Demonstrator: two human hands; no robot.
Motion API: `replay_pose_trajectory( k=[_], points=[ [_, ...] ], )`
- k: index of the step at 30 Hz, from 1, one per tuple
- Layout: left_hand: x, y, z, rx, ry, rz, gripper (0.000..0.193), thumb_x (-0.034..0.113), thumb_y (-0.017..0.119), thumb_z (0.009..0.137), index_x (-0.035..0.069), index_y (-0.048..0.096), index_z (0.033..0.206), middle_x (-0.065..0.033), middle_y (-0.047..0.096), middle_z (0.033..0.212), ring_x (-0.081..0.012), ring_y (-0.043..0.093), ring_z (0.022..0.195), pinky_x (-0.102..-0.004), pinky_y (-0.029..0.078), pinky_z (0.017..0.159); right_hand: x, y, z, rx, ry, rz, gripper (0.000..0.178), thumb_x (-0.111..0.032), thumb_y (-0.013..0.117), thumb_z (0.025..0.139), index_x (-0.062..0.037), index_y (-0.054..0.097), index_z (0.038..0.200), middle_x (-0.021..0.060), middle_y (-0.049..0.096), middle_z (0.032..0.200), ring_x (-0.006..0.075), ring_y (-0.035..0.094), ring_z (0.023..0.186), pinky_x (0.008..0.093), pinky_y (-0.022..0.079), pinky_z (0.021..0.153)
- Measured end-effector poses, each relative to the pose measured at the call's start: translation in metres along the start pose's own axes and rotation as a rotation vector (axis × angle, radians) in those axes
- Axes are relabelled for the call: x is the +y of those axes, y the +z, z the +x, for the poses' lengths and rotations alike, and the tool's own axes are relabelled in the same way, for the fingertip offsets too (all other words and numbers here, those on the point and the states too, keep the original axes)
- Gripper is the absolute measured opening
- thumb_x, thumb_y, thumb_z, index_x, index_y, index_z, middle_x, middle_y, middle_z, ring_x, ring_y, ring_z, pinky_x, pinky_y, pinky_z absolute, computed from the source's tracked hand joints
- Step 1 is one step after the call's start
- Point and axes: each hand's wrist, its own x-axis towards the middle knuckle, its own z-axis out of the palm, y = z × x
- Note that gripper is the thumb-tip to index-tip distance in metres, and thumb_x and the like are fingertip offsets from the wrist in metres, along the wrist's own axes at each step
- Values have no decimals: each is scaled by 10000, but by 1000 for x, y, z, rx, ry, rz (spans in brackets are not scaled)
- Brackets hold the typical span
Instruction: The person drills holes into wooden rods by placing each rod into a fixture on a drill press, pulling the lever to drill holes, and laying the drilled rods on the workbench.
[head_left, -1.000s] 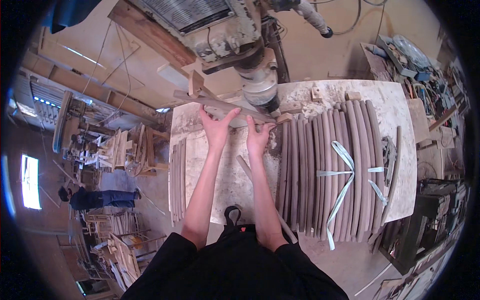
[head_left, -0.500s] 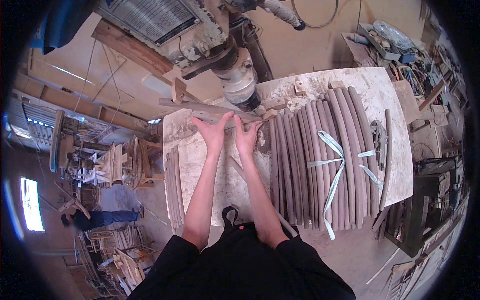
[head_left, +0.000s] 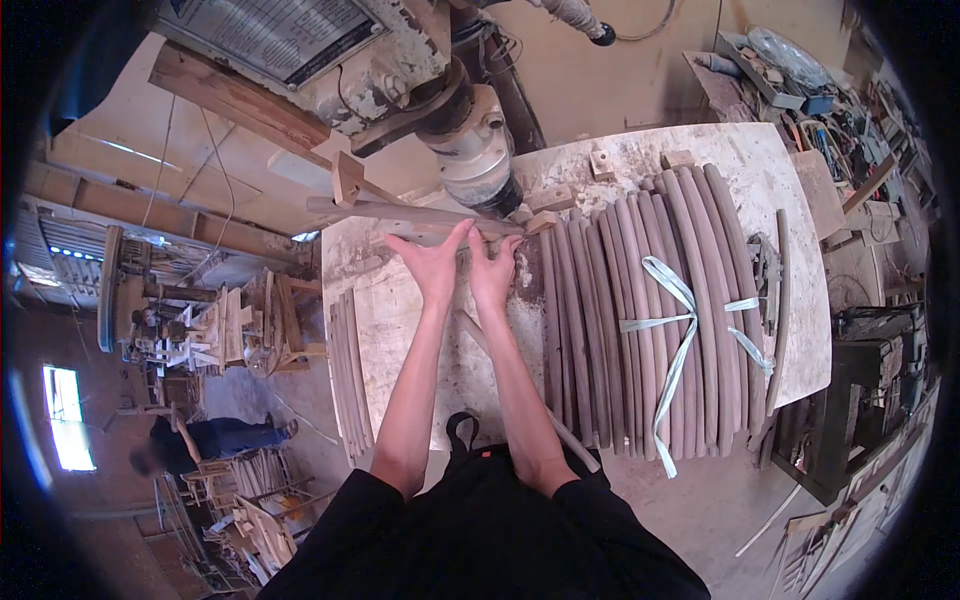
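A curved brown wooden strip [head_left: 400, 212] lies crosswise at the machine, its right end by the dark lower end of the machine's spindle head [head_left: 482, 160]. My left hand [head_left: 432, 268] presses against the strip's near side, thumb and fingers spread wide along it. Close beside it, my right hand [head_left: 491, 278] grips near the strip's right end with the thumb raised and fingers bent. Some fingertips are hidden. Small wooden blocks [head_left: 541, 222] sit just right of the spindle. Under my right forearm another thin strip [head_left: 572, 440] slants across the worktable's near edge.
Many curved strips [head_left: 600, 330] line the right of the pale worktable [head_left: 400, 370], partly tied with light-blue ribbon [head_left: 668, 400]. More strips [head_left: 350, 370] lie at its left edge. A cluttered bench [head_left: 790, 85] stands far right. Another person [head_left: 225, 440] is at work far left.
My hands keep nearly the same hold on the strip. The view has shifted slightly. At the far left the other person has moved a little to the right.
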Motion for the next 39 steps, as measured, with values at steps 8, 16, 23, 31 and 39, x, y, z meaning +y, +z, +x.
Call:
replay_pose_trajectory(
  k=[8, 16, 23, 31, 39],
  points=[
    [6, 9, -5, -13, -67, -87, 1208, 236, 939, 636, -155, 107, 1420, -305, 308, 1427, -320, 380, 1302, -376, 293, 1125, 9, -1, 9, -8, -11, -14, 1012, -506, 655, 903, 182, 171, 1465, 366, 151, 1554, 379, 148, 1493, 364, 171, 1205],
    [-2, 16, -8, -8, -17, -142, 1290, 248, 936, 644, -147, 22, 1464, -298, 313, 1444, -314, 348, 1341, -365, 278, 1137, 10, -17, 13, -10, -71, -66, 954, -542, 639, 905, 171, 291, 1433, 363, 317, 1499, 389, 315, 1437, 359, 301, 1152],
    [-15, 3, 0, 59, 21, -172, 1250, 294, 961, 581, -131, 151, 1433, -279, 299, 1417, -352, 311, 1344, -409, 239, 1153, -128, -170, 31, -698, 174, -269, 390, -264, 495, 1028, 40, 611, 1243, 148, 724, 1027, 172, 696, 779, 250, 541, 626],
    [-32, 13, 2, 26, 6, -109, 1429, 412, 968, 541, -175, 47, 1463, -323, 184, 1516, -384, 199, 1439, -423, 176, 1195, -300, -135, 156, -414, 152, 340, 553, -484, 444, 1028, 27, 477, 1237, 194, 647, 924, 143, 581, 636, 236, 448, 517],
    [-43, 6, 3, 104, 83, -14, 1278, 397, 979, 521, -97, 203, 1409, -223, 354, 1347, -335, 356, 1281, -427, 294, 1112, -349, -73, 223, -420, 7, 346, 125, -95, 431, 945, -33, 445, 838, 12, 414, 703, 115, 381, 582, 250, 325, 476]
  ],
)
